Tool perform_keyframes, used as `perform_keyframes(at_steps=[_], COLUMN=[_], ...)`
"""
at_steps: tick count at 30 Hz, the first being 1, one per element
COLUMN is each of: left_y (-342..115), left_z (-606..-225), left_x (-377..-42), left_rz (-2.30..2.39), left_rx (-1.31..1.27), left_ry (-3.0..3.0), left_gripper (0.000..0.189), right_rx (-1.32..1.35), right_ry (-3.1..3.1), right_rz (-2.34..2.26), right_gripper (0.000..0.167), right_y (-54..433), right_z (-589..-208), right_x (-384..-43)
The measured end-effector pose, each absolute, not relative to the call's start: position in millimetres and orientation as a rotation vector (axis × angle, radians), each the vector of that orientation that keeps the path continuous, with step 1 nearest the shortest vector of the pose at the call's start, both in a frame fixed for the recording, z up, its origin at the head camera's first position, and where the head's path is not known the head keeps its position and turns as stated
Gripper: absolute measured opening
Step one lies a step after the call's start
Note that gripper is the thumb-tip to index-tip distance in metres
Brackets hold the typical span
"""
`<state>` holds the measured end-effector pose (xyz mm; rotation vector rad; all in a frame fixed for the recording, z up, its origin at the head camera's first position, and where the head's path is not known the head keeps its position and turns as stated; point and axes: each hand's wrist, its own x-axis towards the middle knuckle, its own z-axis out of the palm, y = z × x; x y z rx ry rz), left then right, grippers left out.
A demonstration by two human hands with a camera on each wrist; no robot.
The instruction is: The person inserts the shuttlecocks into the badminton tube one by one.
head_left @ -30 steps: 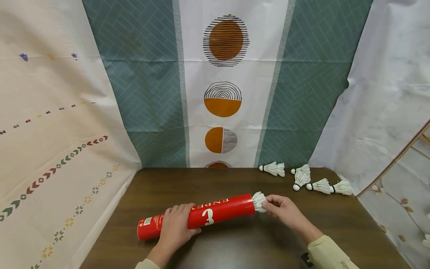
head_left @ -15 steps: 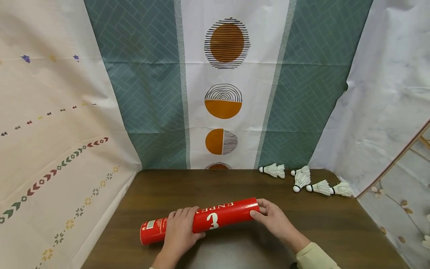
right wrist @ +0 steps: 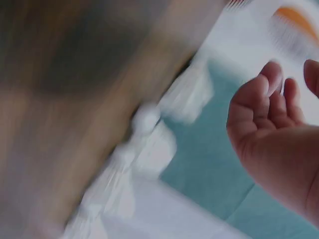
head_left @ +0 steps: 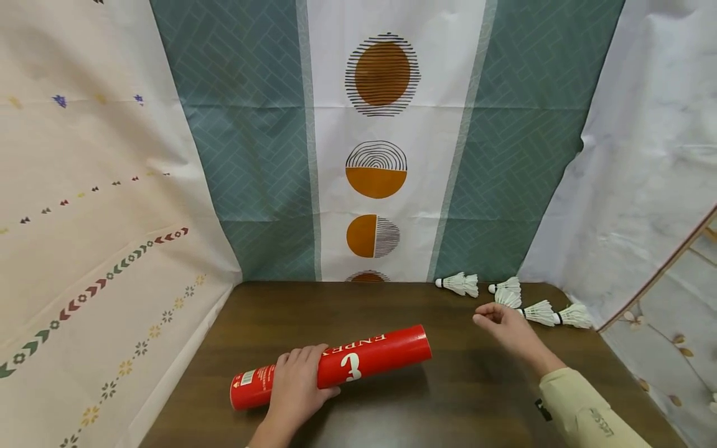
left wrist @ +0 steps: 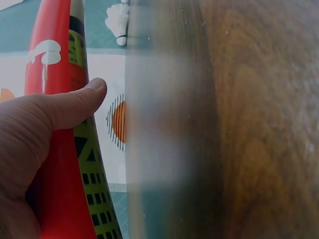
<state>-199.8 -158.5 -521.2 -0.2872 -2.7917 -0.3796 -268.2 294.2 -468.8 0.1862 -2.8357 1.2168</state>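
Observation:
A red shuttlecock tube lies slanted above the dark tabletop, its right end raised. My left hand grips it around the left half; in the left wrist view the thumb lies across the tube, whose side also shows a green and black pattern. No shuttlecock shows at the tube's right end. My right hand is in the air, fingers loosely curled and holding nothing. It is nearest to a shuttlecock, whose cork it hides in the head view. In the right wrist view several shuttlecocks appear blurred beside the hand.
At the back of the brown table lie nested shuttlecocks. Farther right are another shuttlecock and one at the end. A patterned cloth hangs behind the table, with cloths on both sides.
My right hand pushed the shuttlecock into the tube's right end, let go, then moved right toward the other shuttlecocks. The left hand keeps its grip on the tube.

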Motion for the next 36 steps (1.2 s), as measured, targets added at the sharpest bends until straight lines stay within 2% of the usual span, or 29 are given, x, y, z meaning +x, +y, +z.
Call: perform_keyframes(at_steps=[6,13,22,31,34,36], left_y=[-159.9,-155.7,-155.0,-157.9,-158.3,-158.6], left_z=[-524.2,-526.7,-523.0,-523.3,-523.4,-523.5], left_x=[-197.3,-195.1,-195.1,-195.2,-195.5,-195.4], left_rz=[-0.398,-0.396,-0.397,-0.379,-0.378,-0.376], left_rx=[-0.278,-0.302,-0.285,-0.28,-0.278,-0.275], left_ry=[-2.808,-2.78,-2.792,-2.774,-2.77,-2.771], left_gripper=[0.091,0.091,0.092,0.092,0.092,0.092], right_rx=[0.047,-0.018,-0.057,0.04,0.02,-0.019], right_ry=[-2.901,-2.972,-2.957,-2.788,-2.785,-2.75], right_rz=[0.882,0.673,0.603,0.843,1.082,1.337], right_gripper=[0.057,0.069,0.062,0.033,0.035,0.042], right_y=[350.2,374.2,373.0,344.9,329.5,317.1], right_z=[-476.8,-493.5,-503.4,-492.9,-484.2,-479.8], right_x=[-308.4,-331.7,-330.1,-315.9,-300.4,-287.8])
